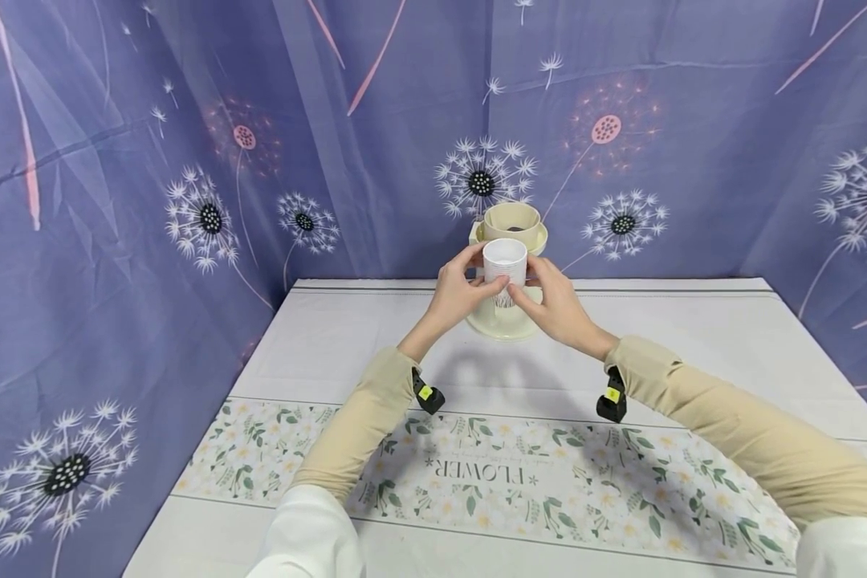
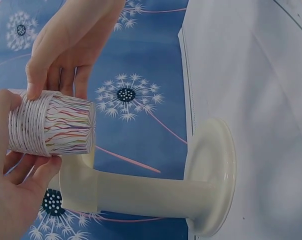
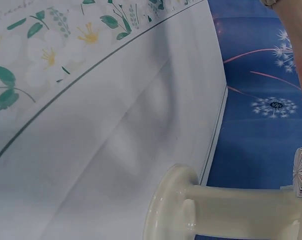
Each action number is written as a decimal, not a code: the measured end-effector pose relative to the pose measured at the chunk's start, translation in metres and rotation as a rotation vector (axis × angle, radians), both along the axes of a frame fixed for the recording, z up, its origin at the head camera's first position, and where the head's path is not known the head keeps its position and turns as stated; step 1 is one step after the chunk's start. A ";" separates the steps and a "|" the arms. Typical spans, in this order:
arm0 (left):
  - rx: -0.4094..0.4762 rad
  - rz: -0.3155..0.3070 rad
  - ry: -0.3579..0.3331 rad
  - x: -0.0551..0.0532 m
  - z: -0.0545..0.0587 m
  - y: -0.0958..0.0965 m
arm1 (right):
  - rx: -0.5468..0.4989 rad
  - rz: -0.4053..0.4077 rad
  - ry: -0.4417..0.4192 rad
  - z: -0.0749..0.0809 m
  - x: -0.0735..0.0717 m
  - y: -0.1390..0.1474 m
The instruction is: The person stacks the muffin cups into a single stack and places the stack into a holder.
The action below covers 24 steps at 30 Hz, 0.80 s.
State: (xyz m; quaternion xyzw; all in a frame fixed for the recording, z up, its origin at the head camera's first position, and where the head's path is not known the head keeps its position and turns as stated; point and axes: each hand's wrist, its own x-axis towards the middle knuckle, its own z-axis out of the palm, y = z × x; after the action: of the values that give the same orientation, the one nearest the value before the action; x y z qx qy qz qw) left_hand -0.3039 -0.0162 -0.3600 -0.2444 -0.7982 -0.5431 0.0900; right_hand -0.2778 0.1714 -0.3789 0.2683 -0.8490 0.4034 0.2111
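A nested stack of paper cups [image 1: 506, 261], white with thin coloured wavy lines, is held between both hands, bottom downward. The left hand [image 1: 460, 291] grips its left side with thumb in front. On the right side, the right hand [image 1: 553, 301] grips it too, the thumbs nearly meeting. In the left wrist view, several stacked rims show on the cups [image 2: 53, 122], with the left hand [image 2: 21, 185] below and the right hand [image 2: 76, 40] above. Behind the stack stands a cream stand [image 1: 502, 325] with a round base, a column and a cup-shaped holder [image 1: 511, 221] on top.
The stand rests near the back of a table under a white cloth [image 1: 347, 329] with a printed flower band [image 1: 477, 514]. A purple-blue curtain [image 1: 405, 160] with dandelions hangs behind and at the sides. Black wrist cameras [image 1: 429, 396] hang below the sleeves.
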 end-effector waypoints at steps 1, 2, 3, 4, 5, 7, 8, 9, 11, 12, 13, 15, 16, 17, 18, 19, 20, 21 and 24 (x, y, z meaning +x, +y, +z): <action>0.009 0.003 0.006 -0.001 0.001 0.000 | -0.002 -0.003 0.003 0.001 -0.001 0.000; 0.019 0.006 0.011 -0.001 0.001 0.001 | -0.003 -0.005 0.005 0.002 -0.002 0.000; 0.027 0.008 0.015 -0.002 0.002 0.001 | -0.007 -0.007 0.005 0.003 -0.003 0.000; 0.037 0.009 0.020 -0.003 0.002 0.001 | -0.011 -0.008 0.004 0.004 -0.004 0.000; 0.047 0.009 0.023 -0.003 0.002 0.002 | -0.013 -0.010 0.003 0.005 -0.005 0.000; 0.063 0.011 0.027 -0.004 0.003 0.002 | -0.019 -0.010 0.000 0.006 -0.006 0.000; 0.073 0.013 0.024 -0.005 0.003 0.002 | -0.020 -0.010 -0.003 0.007 -0.007 0.000; 0.080 0.015 0.023 -0.006 0.004 0.003 | -0.023 -0.011 -0.006 0.008 -0.008 0.000; 0.090 0.024 0.020 -0.007 0.004 0.004 | -0.024 -0.015 -0.003 0.009 -0.009 0.000; 0.093 0.029 0.019 -0.008 0.005 0.004 | -0.024 -0.018 0.000 0.010 -0.010 0.000; 0.094 0.034 0.020 -0.009 0.005 0.005 | -0.025 -0.021 0.005 0.010 -0.011 0.000; 0.096 0.043 0.027 -0.010 0.007 0.007 | -0.029 -0.024 0.017 0.012 -0.012 0.001; 0.093 0.049 0.031 -0.010 0.008 0.007 | -0.029 -0.027 0.024 0.013 -0.013 0.001; 0.093 0.053 0.036 -0.010 0.009 0.008 | -0.030 -0.030 0.031 0.014 -0.014 0.002; 0.093 0.055 0.040 -0.011 0.010 0.009 | -0.031 -0.032 0.039 0.015 -0.014 0.002; 0.093 0.058 0.045 -0.011 0.011 0.010 | -0.032 -0.034 0.046 0.016 -0.015 0.002; 0.093 0.061 0.050 -0.012 0.012 0.011 | -0.031 -0.037 0.054 0.017 -0.016 0.003; 0.093 0.061 0.054 -0.013 0.013 0.012 | -0.030 -0.042 0.063 0.018 -0.017 0.003; 0.091 0.062 0.071 -0.014 0.016 0.014 | -0.028 -0.053 0.089 0.020 -0.020 0.004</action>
State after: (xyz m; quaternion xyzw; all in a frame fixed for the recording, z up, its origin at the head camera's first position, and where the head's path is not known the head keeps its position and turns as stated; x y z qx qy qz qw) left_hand -0.3183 -0.0021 -0.3438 -0.2342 -0.7764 -0.5666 0.1462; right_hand -0.2975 0.1751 -0.3592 0.2603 -0.8398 0.3973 0.2629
